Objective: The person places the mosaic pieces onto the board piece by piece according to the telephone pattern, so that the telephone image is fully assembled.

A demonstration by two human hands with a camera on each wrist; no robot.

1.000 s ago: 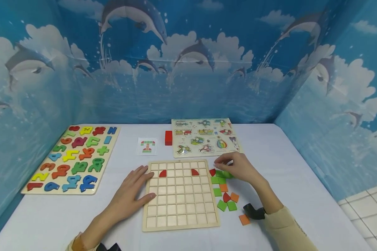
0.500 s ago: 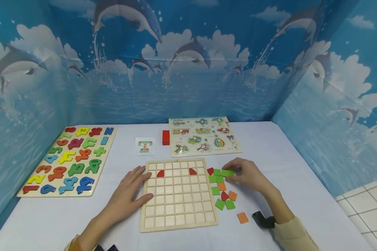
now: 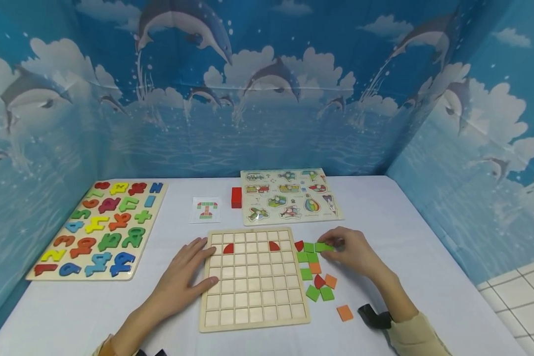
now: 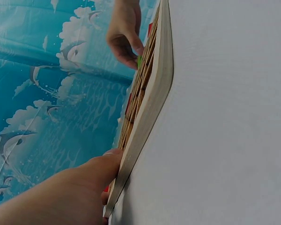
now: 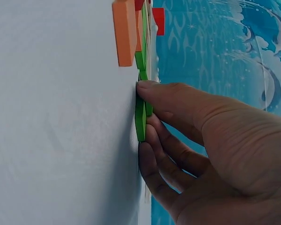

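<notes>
Backdrop (image 3: 267,133) printed with dolphins encloses a white-covered table (image 3: 427,272). Number board (image 3: 139,253), at the table's left, carries coloured figures. Gridded board (image 3: 252,271) lies flat at front centre; picture board (image 3: 273,216) lies beyond it, near the table's far edge.

Left hand (image 3: 182,273): fingers extended, thumb spread from them, tips resting on the left margin of the gridded board. Right hand (image 3: 351,249): thumb and fingertips close together, judged to pinch a green tile (image 5: 140,124); whether that tile is clear of the cloth cannot be told. Printed card (image 3: 207,210) and red block (image 3: 236,198) lie beyond the gridded board, well apart from the fingers.

Governing relation: the pinched tile lies at the tips of the right hand, much the nearer hand, with the grid to its left. Apparently square, it offers no long axis; a second green tile partly overlaps it in the right wrist view. Orange tiles (image 3: 314,268) and other green ones are scattered nearer the person.

Obstacles: a loose green tile (image 3: 309,247) and a red quarter-circle (image 3: 299,245) lie between the pinched tile and the board. Two matching quarter-circles (image 3: 228,248) occupy cells in the grid's second row from the far side.
</notes>
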